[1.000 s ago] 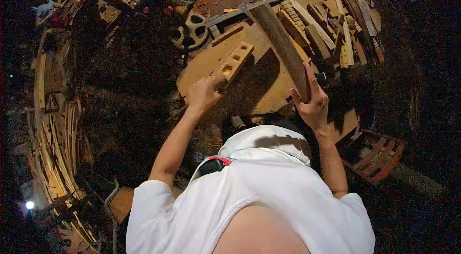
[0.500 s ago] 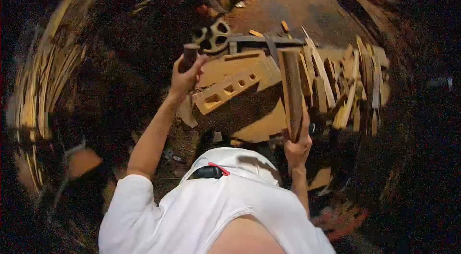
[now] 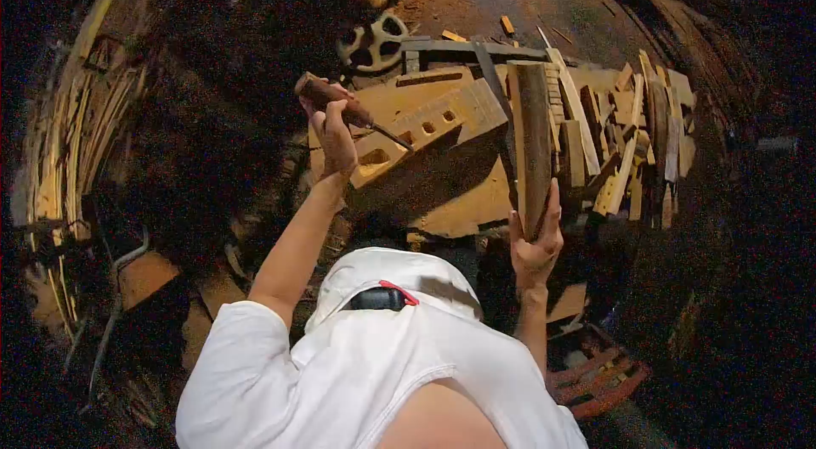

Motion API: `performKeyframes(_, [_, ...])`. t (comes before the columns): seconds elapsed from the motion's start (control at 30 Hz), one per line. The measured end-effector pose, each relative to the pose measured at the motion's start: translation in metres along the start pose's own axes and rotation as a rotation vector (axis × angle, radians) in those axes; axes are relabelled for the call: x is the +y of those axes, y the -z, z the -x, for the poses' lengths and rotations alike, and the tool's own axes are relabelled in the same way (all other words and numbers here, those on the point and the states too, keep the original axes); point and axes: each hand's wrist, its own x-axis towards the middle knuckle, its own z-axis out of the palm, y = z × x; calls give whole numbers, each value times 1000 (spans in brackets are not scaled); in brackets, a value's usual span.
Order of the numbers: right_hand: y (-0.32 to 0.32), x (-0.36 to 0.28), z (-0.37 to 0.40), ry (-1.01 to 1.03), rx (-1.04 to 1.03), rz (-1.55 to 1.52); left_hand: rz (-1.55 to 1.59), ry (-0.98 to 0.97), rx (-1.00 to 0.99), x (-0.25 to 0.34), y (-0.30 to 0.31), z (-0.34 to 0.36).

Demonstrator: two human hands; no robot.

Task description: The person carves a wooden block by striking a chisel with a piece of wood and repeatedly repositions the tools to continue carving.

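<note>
My left hand [image 3: 337,133] is closed around the wooden handle of a chisel [image 3: 355,114]. Its thin metal blade slants down to the right, and the tip overlaps one of the square holes in a pale wooden beam [image 3: 480,112]. That beam lies at an angle on the workbench [image 3: 463,213], with several holes cut along its side. On the right, a thick wooden billet [image 3: 532,143] stands up lengthwise from my right hand [image 3: 537,257], which grips its lower end with fingers and thumb on either side.
Many wood offcuts [image 3: 625,143] crowd the bench's right side. Behind the beam are a dark strap [image 3: 490,75] and a spoked metal wheel [image 3: 374,48]. Long thin strips [image 3: 93,135] are stacked at far left. A reddish slatted piece [image 3: 608,381] sits low on the right.
My left hand has turned the chisel from upright to slanting, so its blade now shows over the beam. The billet in my right hand has shifted slightly right and upward in view.
</note>
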Motion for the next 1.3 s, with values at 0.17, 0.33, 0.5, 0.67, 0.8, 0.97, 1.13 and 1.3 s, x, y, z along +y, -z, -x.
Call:
performKeyframes(0.17, [-19, -17, 41, -187, 24, -35, 235, 682, -267, 27, 22, -10])
performKeyframes(0.33, [-31, -31, 55, -196, 46, 5, 613, 337, 12, 54, 20, -33])
performKeyframes(0.5, [-34, -42, 61, -204, -87, 72, 698, 299, -39, 53, 34, -36])
performKeyframes(0.67, [-45, -52, 66, -141, -46, 110, 330, 55, -228, 46, 43, -27])
performKeyframes(0.8, [-50, -53, 62, -168, -16, -8, 415, 84, -153, 50, 35, -32])
performKeyframes(0.97, [-47, -49, 51, -201, -79, 19, 611, 499, -225, 62, 27, -42])
performKeyframes(1.13, [-49, -44, 34, -97, -94, -13, 695, 351, 111, 42, -5, -38])
performKeyframes(1.3, [-45, -42, 25, -28, -76, 1, 887, 758, 208, 37, -16, -33])
